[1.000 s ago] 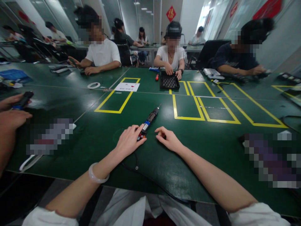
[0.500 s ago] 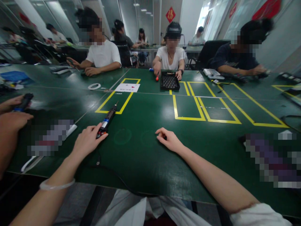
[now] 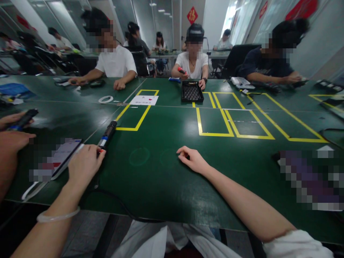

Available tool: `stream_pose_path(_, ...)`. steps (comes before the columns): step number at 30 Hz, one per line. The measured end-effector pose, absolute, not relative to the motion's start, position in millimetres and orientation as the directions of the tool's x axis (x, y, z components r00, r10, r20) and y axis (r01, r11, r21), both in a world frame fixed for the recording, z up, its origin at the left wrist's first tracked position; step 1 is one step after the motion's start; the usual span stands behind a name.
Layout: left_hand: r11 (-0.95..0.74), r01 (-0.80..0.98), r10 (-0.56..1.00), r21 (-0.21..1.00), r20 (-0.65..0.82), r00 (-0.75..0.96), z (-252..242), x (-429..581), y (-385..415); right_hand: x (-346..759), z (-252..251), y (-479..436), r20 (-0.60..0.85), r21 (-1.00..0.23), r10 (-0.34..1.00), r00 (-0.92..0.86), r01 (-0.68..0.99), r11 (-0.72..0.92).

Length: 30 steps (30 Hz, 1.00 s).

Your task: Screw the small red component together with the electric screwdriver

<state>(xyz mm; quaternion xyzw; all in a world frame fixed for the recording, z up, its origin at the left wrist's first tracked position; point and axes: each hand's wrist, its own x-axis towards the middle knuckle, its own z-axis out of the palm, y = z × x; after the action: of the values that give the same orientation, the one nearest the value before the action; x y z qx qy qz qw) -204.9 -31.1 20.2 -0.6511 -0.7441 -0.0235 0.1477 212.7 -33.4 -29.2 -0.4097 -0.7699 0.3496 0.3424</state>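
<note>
In the head view my left hand (image 3: 84, 163) is closed around the rear end of a black and blue electric screwdriver (image 3: 107, 135), whose tip points away from me. A dark cable trails from it toward the front edge of the green table (image 3: 150, 186). My right hand (image 3: 194, 159) rests on the table right of the middle, its fingers curled together; whether anything is inside them is hidden. Two faint rings mark the tabletop between my hands. Just left of my left hand lies a phone-like device (image 3: 63, 154) with a white cable.
Yellow tape outlines (image 3: 216, 135) mark the table. A white paper (image 3: 144, 100) and white ring (image 3: 105, 99) lie farther off. Across the table a person handles a black tray (image 3: 192, 92) and red tool. Another person's hands hold a screwdriver (image 3: 25, 120) at left. A blurred device (image 3: 309, 179) lies right.
My left hand has moved left with the screwdriver, nearer the phone-like device. My right hand has stayed put. Across the table, a person has raised the red tool from near the tray.
</note>
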Motion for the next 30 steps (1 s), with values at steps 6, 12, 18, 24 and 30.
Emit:
stream_pose_path(6, 0.1, 0.977, 0.956, 0.188, 0.254, -0.147, 36, -177, -22, 212, -29, -33, 0.232, -0.81, 0.871, -0.433, 0.409, 0.419)
stream_pose_path(12, -0.192, 0.594, 0.959, 0.781, 0.021, 0.282, 38, -78, -10, 213, -32, -33, 0.24, -0.819, 0.867, -0.438, 0.389, 0.423)
stream_pose_path(18, -0.179, 0.459, 0.817, 0.87, -0.129, 0.562, 28, -5, -7, 214, -35, -32, 0.268, -0.847, 0.846, -0.461, 0.305, 0.435)
stream_pose_path(24, -0.057, 0.326, 0.785, 0.944, -0.159, 0.599, 5, 12, -11, 213, -34, -32, 0.271, -0.85, 0.841, -0.468, 0.294, 0.437)
stream_pose_path(30, 0.023, 0.285, 0.838, 0.958, -0.174, 0.518, -4, 10, -11, 214, -31, -32, 0.272, -0.863, 0.871, -0.409, 0.298, 0.409)
